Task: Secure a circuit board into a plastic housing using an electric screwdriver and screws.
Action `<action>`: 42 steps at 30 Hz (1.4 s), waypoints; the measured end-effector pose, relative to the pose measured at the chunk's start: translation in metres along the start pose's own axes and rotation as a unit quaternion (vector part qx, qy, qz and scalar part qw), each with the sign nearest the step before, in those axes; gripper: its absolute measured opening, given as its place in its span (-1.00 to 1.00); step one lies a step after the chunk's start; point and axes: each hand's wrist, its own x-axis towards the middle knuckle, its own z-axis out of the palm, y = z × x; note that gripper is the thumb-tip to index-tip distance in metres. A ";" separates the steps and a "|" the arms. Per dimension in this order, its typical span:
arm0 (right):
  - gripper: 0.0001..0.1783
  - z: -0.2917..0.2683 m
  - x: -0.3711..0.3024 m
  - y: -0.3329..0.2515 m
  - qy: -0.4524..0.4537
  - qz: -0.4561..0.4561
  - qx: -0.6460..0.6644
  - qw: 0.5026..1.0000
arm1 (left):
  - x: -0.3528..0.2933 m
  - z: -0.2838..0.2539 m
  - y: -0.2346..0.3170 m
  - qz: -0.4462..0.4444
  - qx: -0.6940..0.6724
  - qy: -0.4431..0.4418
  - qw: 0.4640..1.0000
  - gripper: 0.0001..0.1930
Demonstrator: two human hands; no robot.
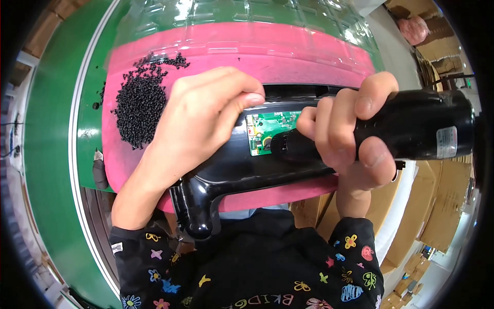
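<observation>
A glossy black plastic housing (pixel 242 167) lies across the pink mat (pixel 211 59), with a rounded leg of it reaching over the near edge. A green circuit board (pixel 258 129) sits in the housing. My right hand (pixel 337 131) is wrapped round a thick black electric screwdriver (pixel 422 121), tilted so that its narrow end points down at the board. That tip hides part of the board, and I cannot see the bit. My left hand (pixel 198 110) has its thumb and forefinger closed at the housing's far edge, with the other fingers curled under.
A heap of small black screws (pixel 140 110) lies on the mat to the left, some scattered farther off. Clear plastic trays (pixel 231 23) stand at the back. A dark pointed tool (pixel 99 172) rests by the mat's left edge. Cardboard boxes (pixel 442 201) are at the right.
</observation>
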 end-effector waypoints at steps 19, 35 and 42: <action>-0.57 0.011 0.014 0.023 -0.205 -0.030 0.072 0.976 | -0.015 0.005 -0.006 0.014 -0.033 -0.054 0.998 -0.89; -0.59 0.018 0.013 0.013 -0.171 0.036 0.041 0.984 | -0.019 0.005 -0.007 0.021 -0.031 -0.088 0.995 -0.85; -0.63 0.016 0.001 0.008 -0.086 -0.048 0.001 0.995 | -0.015 -0.002 -0.005 0.015 0.013 -0.150 0.988 -0.80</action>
